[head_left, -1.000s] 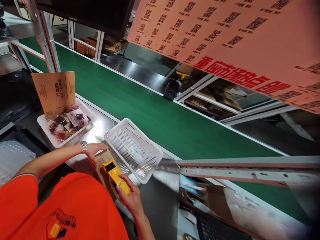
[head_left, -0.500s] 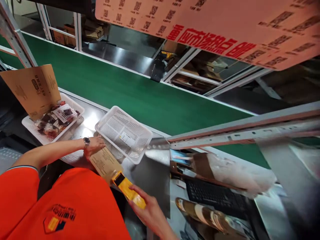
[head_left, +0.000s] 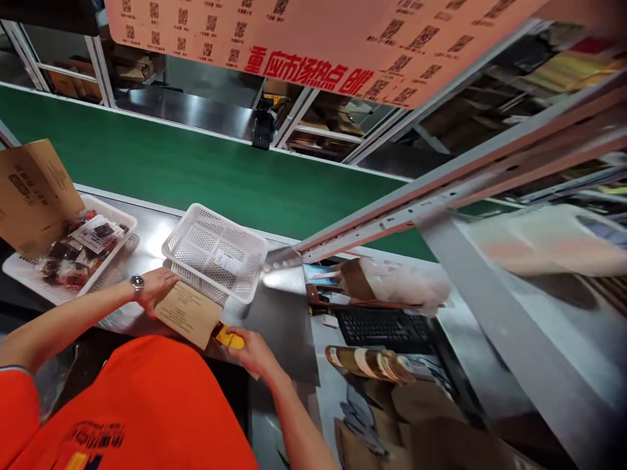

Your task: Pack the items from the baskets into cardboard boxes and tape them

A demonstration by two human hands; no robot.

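My left hand [head_left: 155, 287], with a wristwatch on the wrist, grips the far edge of a flat brown cardboard piece [head_left: 189, 314] printed with text, held tilted over the steel counter. My right hand [head_left: 251, 352] is closed round a yellow handheld device [head_left: 229, 338], now mostly hidden under the cardboard's lower corner. A white perforated basket [head_left: 215, 260] with a paper slip inside sits just beyond both hands.
A second white basket [head_left: 29, 287] at left holds packaged snacks and a brown carton flap [head_left: 29, 196]. A green conveyor belt [head_left: 196, 176] runs behind. A black keyboard [head_left: 385, 325], tape rolls [head_left: 369, 363] and cardboard scraps lie at right under a metal rail [head_left: 441, 196].
The view has swung to the right. My right hand has drawn the yellow device under the cardboard's edge; my left hand keeps its hold on the cardboard.
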